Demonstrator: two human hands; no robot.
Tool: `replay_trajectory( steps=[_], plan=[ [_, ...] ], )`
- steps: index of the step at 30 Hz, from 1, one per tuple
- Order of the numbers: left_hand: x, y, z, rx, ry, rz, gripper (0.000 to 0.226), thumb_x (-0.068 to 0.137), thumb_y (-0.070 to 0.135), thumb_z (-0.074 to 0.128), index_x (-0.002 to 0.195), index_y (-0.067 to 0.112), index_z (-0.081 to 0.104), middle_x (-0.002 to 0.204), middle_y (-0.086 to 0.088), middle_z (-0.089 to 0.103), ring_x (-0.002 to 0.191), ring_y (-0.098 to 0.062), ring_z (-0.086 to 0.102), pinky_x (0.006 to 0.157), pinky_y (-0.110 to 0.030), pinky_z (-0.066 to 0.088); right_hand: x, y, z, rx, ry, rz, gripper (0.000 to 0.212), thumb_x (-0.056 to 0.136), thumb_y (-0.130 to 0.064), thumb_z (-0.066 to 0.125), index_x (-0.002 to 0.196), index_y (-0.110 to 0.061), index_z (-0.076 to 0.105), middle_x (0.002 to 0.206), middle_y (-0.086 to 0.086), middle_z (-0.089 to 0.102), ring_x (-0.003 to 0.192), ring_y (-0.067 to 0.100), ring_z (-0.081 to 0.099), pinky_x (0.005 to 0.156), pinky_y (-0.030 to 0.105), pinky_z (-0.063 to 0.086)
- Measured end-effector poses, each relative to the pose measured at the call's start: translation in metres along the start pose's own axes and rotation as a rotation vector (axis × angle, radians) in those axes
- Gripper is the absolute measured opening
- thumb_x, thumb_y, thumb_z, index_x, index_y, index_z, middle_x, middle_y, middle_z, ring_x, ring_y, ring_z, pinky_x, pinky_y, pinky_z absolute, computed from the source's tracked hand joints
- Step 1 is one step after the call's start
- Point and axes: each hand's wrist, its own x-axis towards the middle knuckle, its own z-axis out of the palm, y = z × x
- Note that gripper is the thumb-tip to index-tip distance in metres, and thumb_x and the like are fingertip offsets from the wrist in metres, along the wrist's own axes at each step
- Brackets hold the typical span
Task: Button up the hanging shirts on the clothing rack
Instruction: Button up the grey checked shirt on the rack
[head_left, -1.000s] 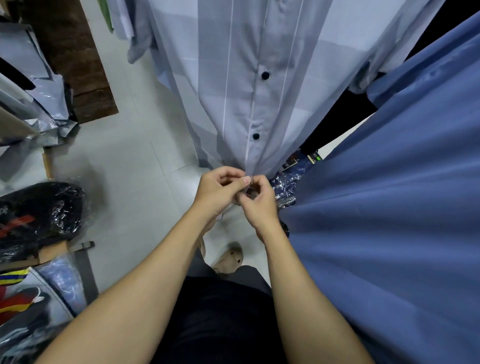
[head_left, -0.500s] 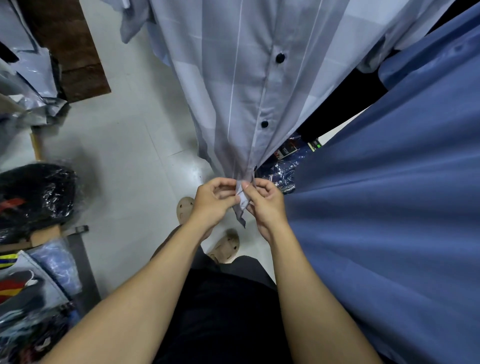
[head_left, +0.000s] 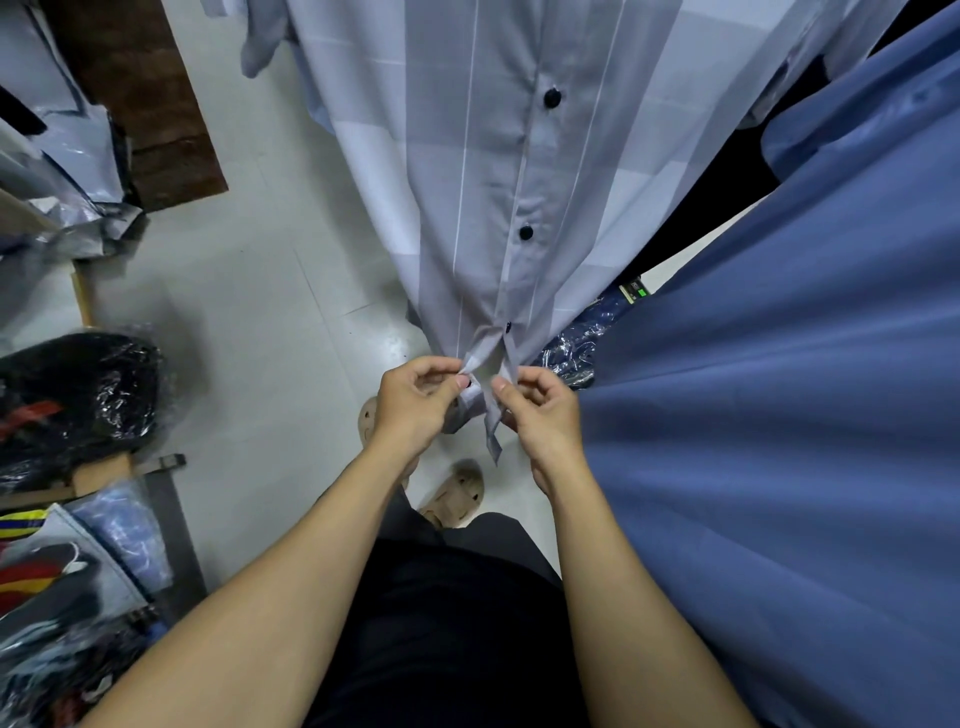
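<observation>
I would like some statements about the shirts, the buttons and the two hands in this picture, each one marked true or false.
1. Both hands pinch the bottom of the grey checked shirt. True: the left hand holds one front edge and the right hand holds the other.
2. The dark buttons above the hands are undone. False: the placket is closed at the upper buttons.
3. A plain blue shirt hangs beside the grey one. True.
4. The two front edges are already joined at the hem. False: they are apart between the hands.
5. The floor is dark carpet. False: it is pale tile.
</observation>
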Motion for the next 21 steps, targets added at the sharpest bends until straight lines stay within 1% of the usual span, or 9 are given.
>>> replay_trajectory(
  steps=[4, 6, 8, 11, 13, 14, 16, 17, 21],
  plan=[
    [-0.001, 0.0, -0.001, -0.016, 0.002, -0.014, 0.014, 0.081, 0.009, 0.078, 0.088, 0.021, 0.073, 0.09, -0.007, 0.075, 0.094, -0.025, 0.072, 0.091, -0.047, 0.057, -0.004, -0.002, 0.004, 0.017, 0.015, -0.026, 0.008, 0.087, -0.012, 0.075, 0.088, -0.015, 0.067, 0.081, 0.008, 0.073, 0.074, 0.02, 0.064, 0.072, 0.038, 0.052],
    [-0.002, 0.003, 0.001, -0.01, -0.01, -0.017, 0.014, 0.08, 0.009, 0.078, 0.09, 0.019, 0.073, 0.09, -0.008, 0.075, 0.092, -0.024, 0.072, 0.09, -0.045, 0.057, -0.005, -0.003, 0.007, 0.04, 0.005, -0.031, 0.008, 0.088, -0.012, 0.074, 0.09, -0.012, 0.067, 0.082, 0.013, 0.074, 0.075, 0.021, 0.066, 0.073, 0.038, 0.054],
    [-0.004, 0.007, 0.003, -0.006, -0.017, -0.021, 0.014, 0.081, 0.009, 0.078, 0.09, 0.018, 0.073, 0.088, -0.009, 0.074, 0.09, -0.024, 0.072, 0.088, -0.04, 0.059, -0.005, -0.004, 0.01, 0.058, -0.008, -0.033, 0.007, 0.089, -0.013, 0.073, 0.091, -0.011, 0.066, 0.087, 0.018, 0.074, 0.078, 0.024, 0.067, 0.075, 0.039, 0.056],
    [-0.007, 0.012, 0.007, 0.008, -0.015, 0.014, 0.016, 0.082, 0.007, 0.077, 0.086, 0.021, 0.071, 0.086, -0.007, 0.073, 0.087, -0.021, 0.072, 0.08, -0.026, 0.058, -0.005, -0.005, 0.012, 0.079, -0.007, -0.018, 0.007, 0.09, -0.014, 0.071, 0.093, -0.011, 0.066, 0.088, 0.017, 0.073, 0.079, 0.023, 0.067, 0.079, 0.039, 0.056],
    [-0.007, 0.014, 0.008, 0.025, -0.002, 0.033, 0.017, 0.082, 0.007, 0.077, 0.086, 0.022, 0.07, 0.085, -0.005, 0.072, 0.083, -0.016, 0.07, 0.074, -0.018, 0.055, -0.005, -0.007, 0.012, 0.145, -0.024, 0.022, 0.012, 0.09, -0.008, 0.07, 0.101, -0.005, 0.066, 0.092, 0.018, 0.073, 0.081, 0.022, 0.068, 0.081, 0.037, 0.057],
    [-0.007, 0.015, 0.008, 0.031, 0.004, 0.037, 0.017, 0.082, 0.008, 0.077, 0.086, 0.022, 0.07, 0.084, -0.004, 0.072, 0.082, -0.015, 0.07, 0.072, -0.016, 0.054, -0.006, -0.009, 0.011, 0.176, -0.037, 0.044, 0.016, 0.089, -0.003, 0.069, 0.105, -0.002, 0.066, 0.093, 0.018, 0.073, 0.08, 0.021, 0.068, 0.08, 0.032, 0.058],
    [-0.006, 0.015, 0.007, 0.049, 0.011, 0.048, 0.017, 0.082, 0.009, 0.078, 0.085, 0.023, 0.07, 0.084, -0.003, 0.072, 0.081, -0.014, 0.07, 0.073, -0.016, 0.054, -0.006, -0.011, 0.01, 0.181, -0.051, 0.053, 0.023, 0.085, 0.006, 0.069, 0.106, -0.003, 0.067, 0.093, 0.015, 0.074, 0.078, 0.018, 0.068, 0.074, 0.025, 0.056],
    [-0.006, 0.015, 0.007, 0.067, 0.013, 0.056, 0.016, 0.081, 0.009, 0.078, 0.085, 0.023, 0.07, 0.083, -0.002, 0.072, 0.081, -0.013, 0.07, 0.073, -0.016, 0.053, -0.007, -0.012, 0.01, 0.173, -0.05, 0.048, 0.025, 0.084, 0.009, 0.068, 0.105, -0.005, 0.068, 0.094, 0.014, 0.074, 0.079, 0.018, 0.069, 0.072, 0.023, 0.056],
    [-0.007, 0.017, 0.008, 0.151, 0.022, 0.109, 0.018, 0.082, 0.009, 0.078, 0.081, 0.025, 0.069, 0.08, 0.003, 0.072, 0.078, -0.009, 0.068, 0.07, -0.01, 0.051, -0.006, -0.013, 0.01, 0.167, -0.036, 0.031, 0.027, 0.085, 0.011, 0.066, 0.108, -0.003, 0.069, 0.1, 0.02, 0.074, 0.082, 0.018, 0.069, 0.075, 0.024, 0.056]
  ],
)
